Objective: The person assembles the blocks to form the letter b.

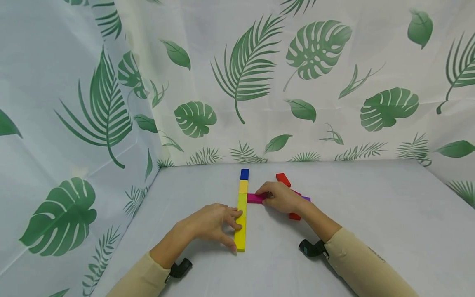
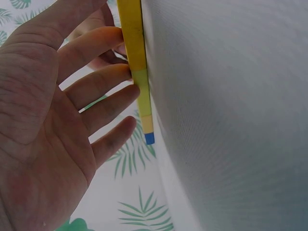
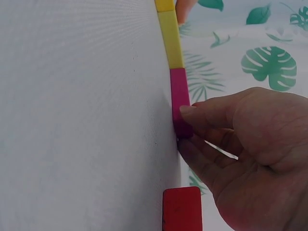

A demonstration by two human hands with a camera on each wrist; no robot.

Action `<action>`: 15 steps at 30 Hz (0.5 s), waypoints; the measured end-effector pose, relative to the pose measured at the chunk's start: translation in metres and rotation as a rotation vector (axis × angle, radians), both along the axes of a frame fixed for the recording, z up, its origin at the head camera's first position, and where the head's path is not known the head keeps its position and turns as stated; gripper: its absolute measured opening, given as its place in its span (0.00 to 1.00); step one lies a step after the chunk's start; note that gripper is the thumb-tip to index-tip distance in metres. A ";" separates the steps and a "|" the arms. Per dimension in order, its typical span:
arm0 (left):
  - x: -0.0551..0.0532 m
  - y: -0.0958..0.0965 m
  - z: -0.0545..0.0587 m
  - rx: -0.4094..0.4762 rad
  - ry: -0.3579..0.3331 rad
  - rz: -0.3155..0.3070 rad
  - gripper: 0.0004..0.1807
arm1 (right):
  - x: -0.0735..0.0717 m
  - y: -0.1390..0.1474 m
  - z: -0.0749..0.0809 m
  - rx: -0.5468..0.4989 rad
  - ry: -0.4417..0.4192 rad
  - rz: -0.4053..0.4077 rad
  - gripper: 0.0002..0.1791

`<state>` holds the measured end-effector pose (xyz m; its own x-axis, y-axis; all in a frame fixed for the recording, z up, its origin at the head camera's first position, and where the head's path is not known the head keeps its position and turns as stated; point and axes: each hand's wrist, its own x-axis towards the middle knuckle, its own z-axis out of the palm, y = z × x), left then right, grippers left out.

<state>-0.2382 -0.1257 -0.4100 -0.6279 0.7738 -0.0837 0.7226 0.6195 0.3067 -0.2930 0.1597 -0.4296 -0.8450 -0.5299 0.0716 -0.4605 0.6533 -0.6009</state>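
Observation:
A straight row of blocks lies flat on the table, with a blue block [image 1: 244, 174] at the far end. Toward me come a pale orange-yellow block [image 1: 243, 187], a lime-yellow block [image 1: 241, 202] and a bright yellow block [image 1: 240, 241]. My left hand [image 1: 209, 222] rests along the row's left side, its spread fingertips at the yellow blocks. Between thumb and fingers, my right hand [image 1: 280, 198] pinches a magenta block [image 3: 180, 94]. That block lies crosswise, its left end against the lime-yellow block's right side.
Around the right hand lie more blocks: a red one [image 1: 283, 179] behind it, another red one [image 1: 295, 216] under the wrist, and a purple one [image 1: 306, 199] mostly hidden. A leaf-patterned curtain [image 1: 252, 123] stands behind the table, another sheet at the left.

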 end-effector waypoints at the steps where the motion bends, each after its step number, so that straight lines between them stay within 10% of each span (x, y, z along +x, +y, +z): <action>1: 0.000 0.000 0.000 0.000 0.002 0.001 0.37 | 0.000 0.000 0.000 0.000 -0.002 -0.001 0.18; 15: -0.001 -0.001 -0.001 -0.003 0.004 0.002 0.37 | 0.000 0.000 0.000 0.008 0.016 0.014 0.18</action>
